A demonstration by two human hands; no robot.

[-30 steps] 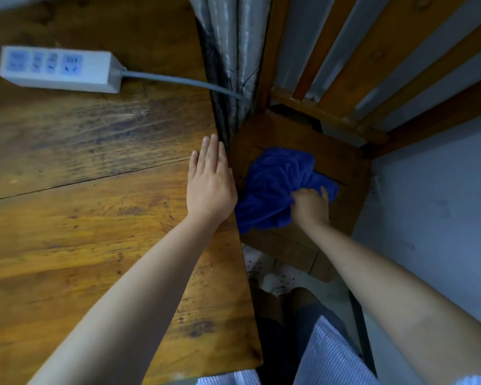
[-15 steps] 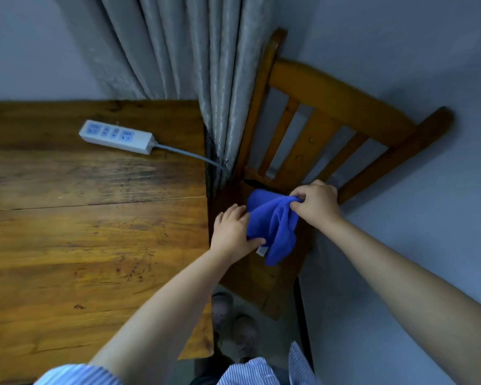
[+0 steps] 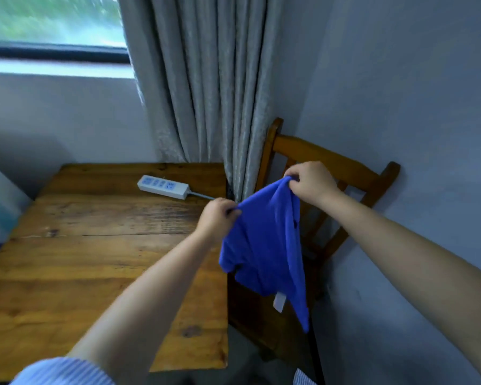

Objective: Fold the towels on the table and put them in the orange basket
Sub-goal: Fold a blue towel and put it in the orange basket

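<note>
Left hand (image 3: 216, 216) and right hand (image 3: 310, 182) pinching blue towel (image 3: 264, 245) corners, fingertips buried in cloth; chair (image 3: 331, 162) seat hidden below the fingers.

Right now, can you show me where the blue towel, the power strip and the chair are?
towel (image 3: 264, 245), head view, middle of the hanging cloth
power strip (image 3: 163, 187), head view, its white top
chair (image 3: 325, 157), head view, top back rail
</note>
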